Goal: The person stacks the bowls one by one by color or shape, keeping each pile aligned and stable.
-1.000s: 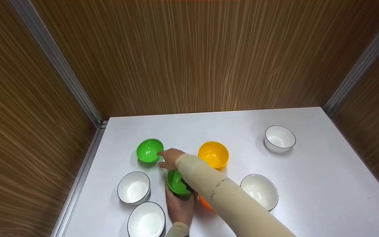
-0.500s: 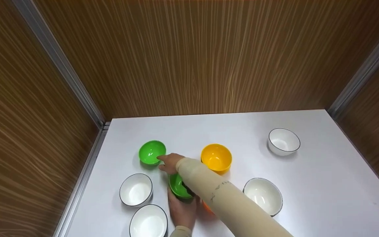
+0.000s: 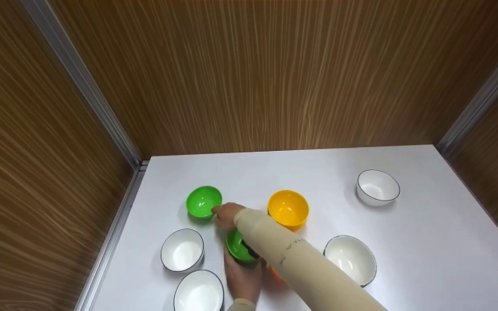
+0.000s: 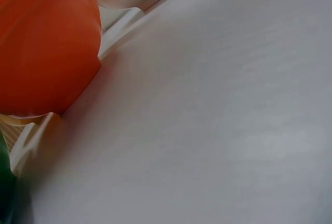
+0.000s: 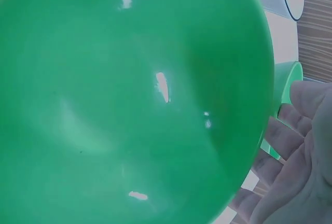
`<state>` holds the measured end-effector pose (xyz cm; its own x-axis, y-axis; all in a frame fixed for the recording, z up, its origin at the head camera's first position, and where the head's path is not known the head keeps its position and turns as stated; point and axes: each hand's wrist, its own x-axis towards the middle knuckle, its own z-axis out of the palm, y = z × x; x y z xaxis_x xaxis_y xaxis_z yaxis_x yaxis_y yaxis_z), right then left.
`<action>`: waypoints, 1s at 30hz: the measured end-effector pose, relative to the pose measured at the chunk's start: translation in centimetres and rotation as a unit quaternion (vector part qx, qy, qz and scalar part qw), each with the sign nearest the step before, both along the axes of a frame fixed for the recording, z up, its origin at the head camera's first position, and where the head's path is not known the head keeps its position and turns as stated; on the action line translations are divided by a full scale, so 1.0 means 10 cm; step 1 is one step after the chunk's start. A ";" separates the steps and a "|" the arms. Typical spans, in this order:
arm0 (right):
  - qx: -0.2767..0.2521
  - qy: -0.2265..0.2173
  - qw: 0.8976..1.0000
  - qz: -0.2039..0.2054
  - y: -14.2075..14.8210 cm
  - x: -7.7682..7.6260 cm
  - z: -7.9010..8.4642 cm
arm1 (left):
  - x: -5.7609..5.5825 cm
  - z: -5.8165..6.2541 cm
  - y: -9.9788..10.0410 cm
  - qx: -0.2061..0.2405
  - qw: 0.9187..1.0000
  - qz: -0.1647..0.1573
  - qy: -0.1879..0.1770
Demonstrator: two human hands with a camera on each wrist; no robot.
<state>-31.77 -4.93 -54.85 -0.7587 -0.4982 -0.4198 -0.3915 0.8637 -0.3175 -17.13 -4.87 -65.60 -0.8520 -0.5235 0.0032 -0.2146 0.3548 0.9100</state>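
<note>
In the head view my left hand [image 3: 244,278] grips a green bowl [image 3: 237,248] from its near side, fingers and thumb around its outside. My right arm crosses over part of that bowl. The right hand [image 3: 226,214] reaches to a second green bowl [image 3: 203,201] farther back and pinches its near right rim. Filling most of the right wrist view is the inside of the nearer green bowl [image 5: 135,130]; beyond it, the right fingers [image 5: 285,138] overlap the farther bowl [image 5: 282,81]. An orange bowl [image 4: 46,53] shows in the left wrist view beside a sliver of green bowl [image 4: 5,182].
Two white bowls with dark rims, one [image 3: 182,250] behind the other [image 3: 199,291], stand left of my hands. A yellow bowl [image 3: 288,209] is right of the right wrist. Farther right are a white bowl [image 3: 350,260] and another white bowl [image 3: 378,188]. Wood-grain panels [image 3: 257,77] enclose the white table [image 3: 430,242].
The right hand's finger and thumb, spread at the farther green bowl's rim before, have come together on it. The left hand stays on its bowl. The whole view shifts slightly right and down.
</note>
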 end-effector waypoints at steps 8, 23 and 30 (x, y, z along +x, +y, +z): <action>0.022 0.036 0.999 -0.027 0.14 -0.07 0.05 | 0.00 -0.01 -0.04 0.006 0.999 -0.008 0.034; 0.109 0.073 0.987 -0.094 0.53 -0.24 0.22 | 0.00 -0.02 -0.05 -0.013 0.998 0.010 0.056; 0.099 0.087 0.985 -0.110 0.56 -0.28 0.22 | 0.00 -0.03 -0.06 -0.014 0.998 0.003 0.062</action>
<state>-34.62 0.69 -52.70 -0.9081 -0.2358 -0.3462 -0.2220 0.9718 -0.0794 -17.15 -5.44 -65.86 -0.8414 -0.5263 0.1223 -0.1037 0.3793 0.9194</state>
